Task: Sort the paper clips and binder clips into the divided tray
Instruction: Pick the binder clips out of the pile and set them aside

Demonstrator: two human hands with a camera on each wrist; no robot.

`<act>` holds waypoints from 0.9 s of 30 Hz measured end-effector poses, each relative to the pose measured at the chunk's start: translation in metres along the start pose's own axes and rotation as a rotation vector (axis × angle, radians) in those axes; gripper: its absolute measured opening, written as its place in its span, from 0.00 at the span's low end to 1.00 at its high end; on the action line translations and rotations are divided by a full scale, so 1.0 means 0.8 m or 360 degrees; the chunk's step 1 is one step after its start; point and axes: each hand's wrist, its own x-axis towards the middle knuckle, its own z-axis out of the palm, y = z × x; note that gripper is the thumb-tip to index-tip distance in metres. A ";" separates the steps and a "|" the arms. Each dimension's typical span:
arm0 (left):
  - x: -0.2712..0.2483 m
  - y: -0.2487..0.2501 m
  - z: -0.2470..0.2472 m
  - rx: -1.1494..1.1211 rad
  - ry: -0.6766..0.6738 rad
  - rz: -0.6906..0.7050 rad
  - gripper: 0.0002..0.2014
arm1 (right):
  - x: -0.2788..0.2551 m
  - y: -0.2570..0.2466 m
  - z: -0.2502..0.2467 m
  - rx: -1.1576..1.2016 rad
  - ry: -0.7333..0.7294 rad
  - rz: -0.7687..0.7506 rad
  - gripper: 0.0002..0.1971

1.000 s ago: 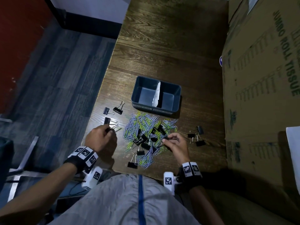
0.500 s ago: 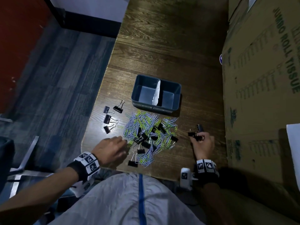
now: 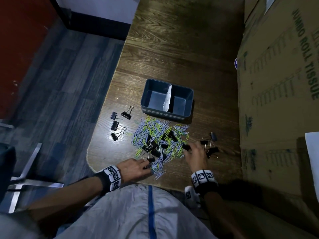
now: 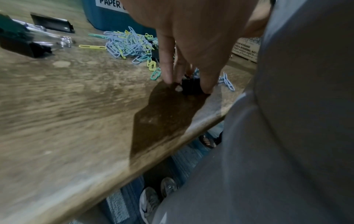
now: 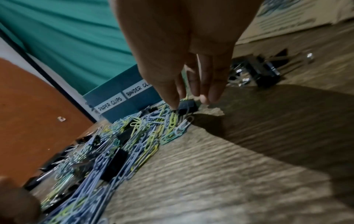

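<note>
Black wristbands with white square-coded tags, grey top with blue centre stripe.

A: Where does the head view sit?
B: High above the counter, looking steeply down at the divided tray.
A: And the wrist views?
B: Both low and close. The left faces the tray from the counter's near edge; the right faces its labelled front. All three share that tray.
</note>
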 end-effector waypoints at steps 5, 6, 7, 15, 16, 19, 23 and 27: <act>0.009 -0.003 0.005 0.0083 0.0046 -0.0009 0.19 | 0.004 -0.026 0.008 -0.0081 0.0044 0.0077 0.20; 0.009 -0.004 0.004 0.0099 0.0075 -0.0033 0.15 | 0.005 -0.028 0.008 -0.0052 0.0062 0.0099 0.19; 0.008 -0.005 0.002 0.0094 0.0125 -0.0055 0.11 | 0.006 -0.031 0.007 -0.0011 0.0076 0.0120 0.17; -0.005 -0.002 -0.022 -0.0182 0.0482 -0.0377 0.13 | 0.017 -0.030 -0.017 0.0372 0.0307 0.0202 0.12; -0.010 -0.005 -0.019 -0.0167 0.0416 -0.0446 0.15 | 0.020 -0.025 -0.023 0.0392 0.0373 0.0232 0.12; -0.021 -0.010 -0.004 -0.0153 0.0257 -0.0567 0.20 | 0.029 -0.002 -0.043 0.0380 0.0484 0.0379 0.14; -0.015 -0.009 -0.006 -0.0183 0.0359 -0.0532 0.16 | 0.041 0.031 -0.056 0.0206 0.0485 0.0505 0.13; -0.007 -0.005 -0.015 -0.0259 0.0349 -0.0474 0.13 | 0.041 0.035 -0.061 0.0030 0.0403 0.0538 0.14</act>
